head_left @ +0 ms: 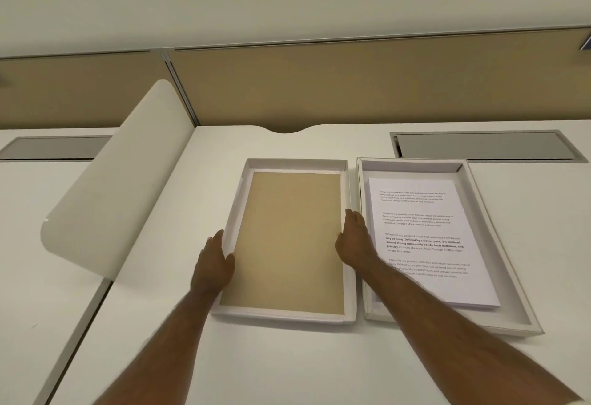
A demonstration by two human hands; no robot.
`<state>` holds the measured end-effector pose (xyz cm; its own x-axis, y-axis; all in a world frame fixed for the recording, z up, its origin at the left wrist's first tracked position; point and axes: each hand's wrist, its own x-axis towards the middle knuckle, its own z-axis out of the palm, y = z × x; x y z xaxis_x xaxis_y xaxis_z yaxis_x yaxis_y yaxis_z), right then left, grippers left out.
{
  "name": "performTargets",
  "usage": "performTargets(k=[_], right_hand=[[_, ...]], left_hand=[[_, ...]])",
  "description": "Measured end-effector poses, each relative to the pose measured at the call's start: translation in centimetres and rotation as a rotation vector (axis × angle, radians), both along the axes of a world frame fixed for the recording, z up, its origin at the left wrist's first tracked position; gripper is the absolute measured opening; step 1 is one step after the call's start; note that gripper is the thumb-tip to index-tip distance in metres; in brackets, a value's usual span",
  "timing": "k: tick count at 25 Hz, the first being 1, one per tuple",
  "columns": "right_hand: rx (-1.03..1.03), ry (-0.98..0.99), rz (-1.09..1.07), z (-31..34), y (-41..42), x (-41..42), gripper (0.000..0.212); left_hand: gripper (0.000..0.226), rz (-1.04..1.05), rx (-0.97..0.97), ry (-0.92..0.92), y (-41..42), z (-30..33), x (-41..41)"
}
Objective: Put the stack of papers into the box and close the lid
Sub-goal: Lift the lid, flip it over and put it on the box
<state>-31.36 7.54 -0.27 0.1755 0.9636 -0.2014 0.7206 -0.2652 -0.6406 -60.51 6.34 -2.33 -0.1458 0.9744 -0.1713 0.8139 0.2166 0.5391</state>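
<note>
A shallow white lid [297, 164] with a brown inner face lies upside down in the middle of the desk. My left hand [213, 264] grips its left wall, thumb inside. My right hand [355, 240] grips its right wall. To the right sits the grey-white box [499, 244], open, with the stack of printed papers [425, 212] lying flat inside it. My right forearm crosses the box's near left corner.
The white desk [224, 356] runs to a tan partition wall [351, 84] at the back. A curved white divider panel [128, 187] stands at the left. Grey cable hatches [483, 145] lie behind the box and at far left.
</note>
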Motion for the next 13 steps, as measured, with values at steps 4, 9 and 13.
performTargets(k=[4, 9, 13], right_hand=[[-0.038, -0.057, 0.015, -0.3, 0.2, 0.0, 0.039], [0.035, -0.015, 0.012, -0.2, -0.3, -0.1, 0.045], [0.178, 0.091, -0.056, 1.7, -0.1, -0.4, 0.054]], left_hand=[[0.051, 0.032, 0.079, -0.038, 0.2, -0.2, -0.3], [0.053, 0.061, 0.186, -0.075, 0.1, 0.8, -0.6], [0.052, 0.037, 0.316, -0.09, 0.8, 3.5, -1.0]])
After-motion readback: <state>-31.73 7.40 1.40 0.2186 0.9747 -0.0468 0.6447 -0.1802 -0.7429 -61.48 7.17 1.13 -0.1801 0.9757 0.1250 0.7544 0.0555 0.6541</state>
